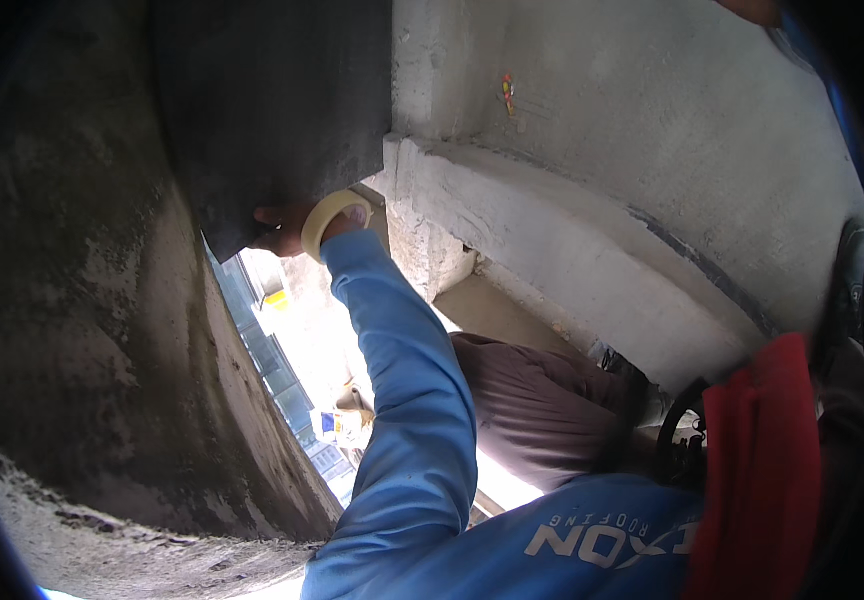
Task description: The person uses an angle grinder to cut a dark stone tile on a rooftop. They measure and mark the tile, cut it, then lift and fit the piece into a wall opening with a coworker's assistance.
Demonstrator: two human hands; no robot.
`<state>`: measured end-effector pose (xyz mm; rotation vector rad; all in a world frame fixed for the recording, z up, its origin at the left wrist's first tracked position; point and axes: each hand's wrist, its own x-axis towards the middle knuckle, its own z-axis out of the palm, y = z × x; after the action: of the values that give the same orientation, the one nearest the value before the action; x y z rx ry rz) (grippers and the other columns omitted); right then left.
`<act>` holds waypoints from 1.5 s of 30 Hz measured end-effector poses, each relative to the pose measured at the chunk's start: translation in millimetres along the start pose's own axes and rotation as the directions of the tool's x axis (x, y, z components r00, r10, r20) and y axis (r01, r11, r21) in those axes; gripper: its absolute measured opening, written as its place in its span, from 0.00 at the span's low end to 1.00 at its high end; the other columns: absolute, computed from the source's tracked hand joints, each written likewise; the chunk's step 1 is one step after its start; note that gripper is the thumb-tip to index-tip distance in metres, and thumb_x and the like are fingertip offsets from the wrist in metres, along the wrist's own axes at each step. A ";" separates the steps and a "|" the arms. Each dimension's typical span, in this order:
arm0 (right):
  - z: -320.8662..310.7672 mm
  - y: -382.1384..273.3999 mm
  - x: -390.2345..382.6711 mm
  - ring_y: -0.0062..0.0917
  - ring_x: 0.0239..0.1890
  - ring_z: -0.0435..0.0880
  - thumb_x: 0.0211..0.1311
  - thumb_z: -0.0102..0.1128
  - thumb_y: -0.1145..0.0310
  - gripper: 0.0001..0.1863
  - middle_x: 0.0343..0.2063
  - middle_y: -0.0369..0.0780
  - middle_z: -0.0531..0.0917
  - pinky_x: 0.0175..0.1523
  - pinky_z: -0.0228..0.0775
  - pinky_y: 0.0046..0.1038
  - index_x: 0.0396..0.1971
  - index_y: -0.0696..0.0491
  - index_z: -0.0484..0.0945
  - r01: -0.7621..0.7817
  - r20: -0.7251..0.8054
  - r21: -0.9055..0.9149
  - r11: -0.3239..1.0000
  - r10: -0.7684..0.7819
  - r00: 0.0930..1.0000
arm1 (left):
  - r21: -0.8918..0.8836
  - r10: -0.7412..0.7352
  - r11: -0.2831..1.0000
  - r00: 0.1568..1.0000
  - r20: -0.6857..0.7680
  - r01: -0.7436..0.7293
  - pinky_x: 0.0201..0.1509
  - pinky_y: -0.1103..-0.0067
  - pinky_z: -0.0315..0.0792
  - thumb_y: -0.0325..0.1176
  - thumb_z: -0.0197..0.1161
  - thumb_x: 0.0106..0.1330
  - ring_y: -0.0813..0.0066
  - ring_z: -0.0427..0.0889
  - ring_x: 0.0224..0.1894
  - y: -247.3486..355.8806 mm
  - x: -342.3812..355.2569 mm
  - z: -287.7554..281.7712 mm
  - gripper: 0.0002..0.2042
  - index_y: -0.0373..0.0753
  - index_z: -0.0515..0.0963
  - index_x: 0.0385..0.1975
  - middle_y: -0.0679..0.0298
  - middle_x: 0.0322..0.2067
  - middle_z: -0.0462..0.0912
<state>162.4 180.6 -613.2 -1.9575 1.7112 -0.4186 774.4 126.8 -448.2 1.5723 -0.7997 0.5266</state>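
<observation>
My left hand [287, 232] grips the bottom edge of a large dark board [277, 100], a finger lying over its face and the other fingers largely in shadow. Around that wrist, at the cuff of the blue sleeve [407, 370], hangs a roll of pale cream tape [316, 228]. The board stands between a rough curved wall and a pale grey wall; its top runs out of the picture. At the upper right rim only a sliver of skin shows, seemingly my right hand [752, 10], beside a strip of blue sleeve; its fingers are hidden.
A dark, stained concrete wall [62, 330] curves along the left. On the right, a pale concrete ledge [552, 230] juts from the grey wall [672, 100]. Below my arm, a bright gap shows blue-grey panes [277, 365] far down. A red strap [762, 470] hangs at lower right.
</observation>
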 end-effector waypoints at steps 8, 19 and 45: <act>-4.2 5.3 6.3 0.49 0.59 0.81 0.56 0.63 0.67 0.29 0.52 0.60 0.82 0.65 0.73 0.41 0.56 0.67 0.76 0.048 -0.063 0.012 0.999 -0.047 0.997 | 0.100 0.026 0.995 0.999 -0.038 -0.023 0.50 0.61 0.82 0.45 0.67 0.70 0.53 0.86 0.49 -21.7 13.6 2.0 0.20 0.38 0.80 0.55 0.52 0.49 0.86; -19.4 -35.9 7.7 0.48 0.58 0.80 0.67 0.58 0.73 0.21 0.53 0.57 0.79 0.63 0.73 0.43 0.57 0.65 0.73 -0.223 -0.064 0.027 0.975 0.224 0.972 | 0.051 -0.056 0.997 0.998 0.038 0.054 0.63 0.60 0.75 0.49 0.62 0.73 0.49 0.82 0.59 -14.2 8.1 -1.3 0.29 0.39 0.71 0.68 0.50 0.60 0.80; -20.0 -48.4 9.5 0.47 0.58 0.81 0.64 0.58 0.73 0.16 0.54 0.51 0.81 0.61 0.75 0.42 0.52 0.59 0.77 -0.276 0.085 0.154 0.949 0.265 0.960 | -0.108 -0.238 0.964 0.969 0.074 0.245 0.67 0.57 0.72 0.47 0.61 0.75 0.48 0.77 0.63 34.4 -29.5 -13.4 0.25 0.41 0.72 0.66 0.54 0.64 0.77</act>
<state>193.3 171.8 -570.7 -1.5754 1.8106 -0.3793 730.8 144.8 -444.6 1.5563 -0.6598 0.2520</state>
